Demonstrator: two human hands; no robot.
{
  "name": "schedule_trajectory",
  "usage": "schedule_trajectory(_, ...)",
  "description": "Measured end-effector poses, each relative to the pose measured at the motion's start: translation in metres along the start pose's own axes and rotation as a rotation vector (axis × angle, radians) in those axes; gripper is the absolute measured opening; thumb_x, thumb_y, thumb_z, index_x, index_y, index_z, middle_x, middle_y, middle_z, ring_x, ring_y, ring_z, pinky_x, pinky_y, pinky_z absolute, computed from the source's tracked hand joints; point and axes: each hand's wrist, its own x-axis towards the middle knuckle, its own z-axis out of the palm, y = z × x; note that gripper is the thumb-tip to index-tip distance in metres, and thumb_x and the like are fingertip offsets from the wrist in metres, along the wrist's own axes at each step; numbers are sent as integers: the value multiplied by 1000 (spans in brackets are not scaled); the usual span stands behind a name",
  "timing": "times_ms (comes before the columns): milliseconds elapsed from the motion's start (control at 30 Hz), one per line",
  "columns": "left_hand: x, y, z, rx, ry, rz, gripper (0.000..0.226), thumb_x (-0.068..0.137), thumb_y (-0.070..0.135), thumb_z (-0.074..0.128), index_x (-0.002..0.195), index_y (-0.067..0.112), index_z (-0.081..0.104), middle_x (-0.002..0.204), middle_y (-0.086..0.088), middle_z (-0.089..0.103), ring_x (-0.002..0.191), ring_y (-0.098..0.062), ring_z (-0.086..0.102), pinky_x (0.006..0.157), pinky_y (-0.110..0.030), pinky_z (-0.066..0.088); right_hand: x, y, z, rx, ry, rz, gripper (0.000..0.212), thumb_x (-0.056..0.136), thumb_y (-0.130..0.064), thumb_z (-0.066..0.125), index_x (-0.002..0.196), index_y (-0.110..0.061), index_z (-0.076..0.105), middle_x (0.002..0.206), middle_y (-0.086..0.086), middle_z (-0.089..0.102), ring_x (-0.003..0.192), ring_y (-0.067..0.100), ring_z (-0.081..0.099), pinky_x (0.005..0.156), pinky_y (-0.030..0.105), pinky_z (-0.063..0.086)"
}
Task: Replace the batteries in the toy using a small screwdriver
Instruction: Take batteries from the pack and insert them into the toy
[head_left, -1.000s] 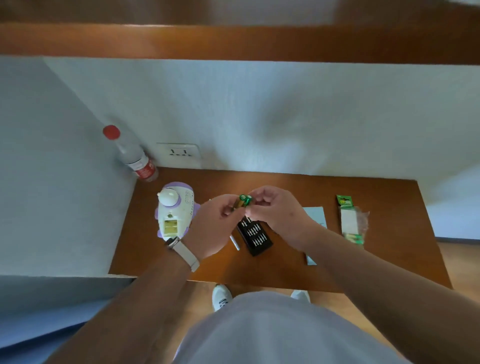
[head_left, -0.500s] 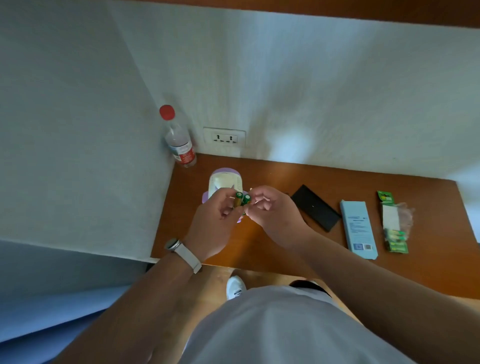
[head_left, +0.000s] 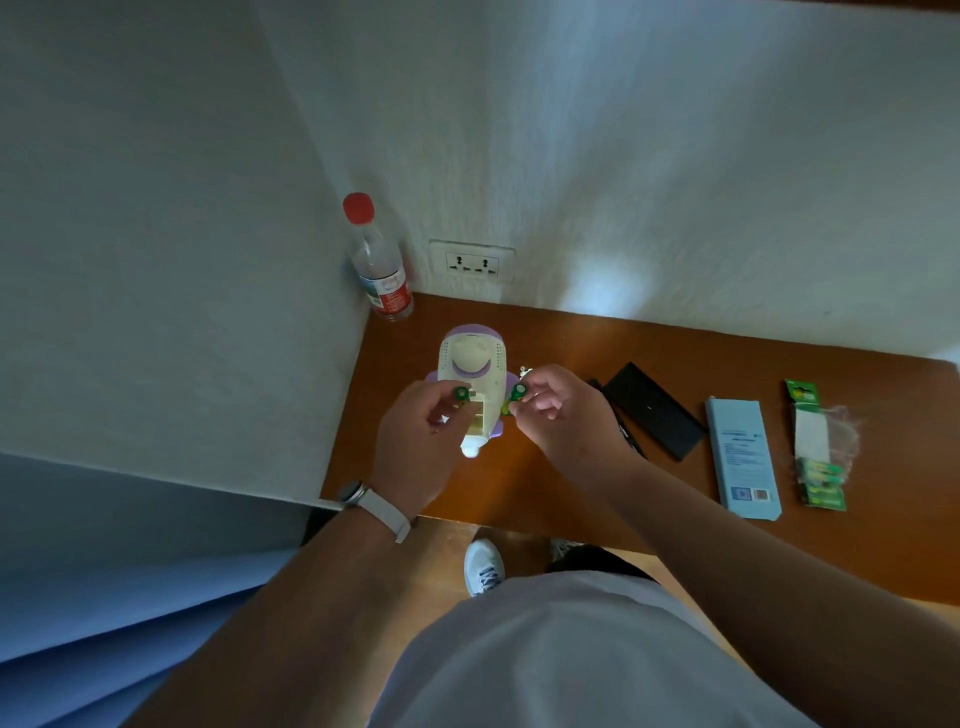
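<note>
A white and purple toy (head_left: 471, 366) lies on the brown table (head_left: 571, 467) with its battery compartment (head_left: 477, 415) open toward me. My left hand (head_left: 415, 447) pinches one green battery (head_left: 460, 393) just above the compartment's left side. My right hand (head_left: 561, 410) pinches a second green battery (head_left: 517, 392) at the toy's right edge. The two batteries are apart, one on each side of the compartment. A thin dark screwdriver (head_left: 626, 431) lies on the table to the right, partly hidden by my right wrist.
A plastic bottle (head_left: 382, 275) with a red cap stands in the back left corner by a wall socket (head_left: 471, 262). To the right lie a black tool case (head_left: 652, 410), a light blue box (head_left: 743, 457) and a green battery pack (head_left: 815, 447). Walls close the left and back.
My hands have drawn apart: the two batteries, held together before, are now separated, one in each hand over the toy. The camera view has shifted left and closer.
</note>
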Motion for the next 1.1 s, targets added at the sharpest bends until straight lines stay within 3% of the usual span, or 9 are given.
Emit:
schedule_trajectory(100,2,-4,0,-14,43,-22,29,94,21,69,122,14,66,114,0,69,104,-14,64,76,-6,48,7,3,0,4,-14,-41,18,92,-21,68,103,-31,57,92,-24,62,87,-19,58,68,-1,42)
schedule_trajectory(267,6,-9,-1,11,63,-13,29,94,19,69,123,12,67,115,0,70,100,-12,63,77,-11,48,17,10,12,28,-58,-116,17,91,-14,67,106,-20,61,101,-9,69,98,1,66,79,14,54)
schedule_trajectory(533,7,-17,-4,80,33,87,27,92,16,71,118,8,70,110,-7,72,98,-16,65,79,-14,50,27,15,28,-89,-72,-263,19,88,-11,70,106,-8,65,103,2,70,97,9,67,84,16,55)
schedule_trajectory(633,8,-19,-4,109,22,123,25,92,16,72,115,8,71,106,-7,72,98,-20,66,80,-28,57,30,14,30,-176,-66,-323,16,86,-11,72,101,-8,65,96,1,67,89,11,64,76,22,56)
schedule_trajectory(767,11,-21,-3,155,12,166,23,92,20,72,112,10,73,99,-4,71,92,-20,65,76,-36,59,30,10,33,-237,-28,-396,15,84,-13,74,93,-12,63,82,-14,52,75,-1,53,66,9,43)
schedule_trajectory(933,10,-24,-6,157,-7,186,24,92,24,70,110,9,73,96,-4,70,89,-18,64,74,-32,57,29,10,35,-297,-23,-431,12,85,-11,71,94,-11,63,86,-1,60,77,17,56,63,30,50)
schedule_trajectory(1100,15,-32,-6,202,-40,186,22,92,21,71,112,12,72,98,-4,69,90,-17,62,74,-29,55,29,12,39,-362,-24,-448,15,84,-10,70,97,-9,63,90,2,62,81,17,55,60,25,45)
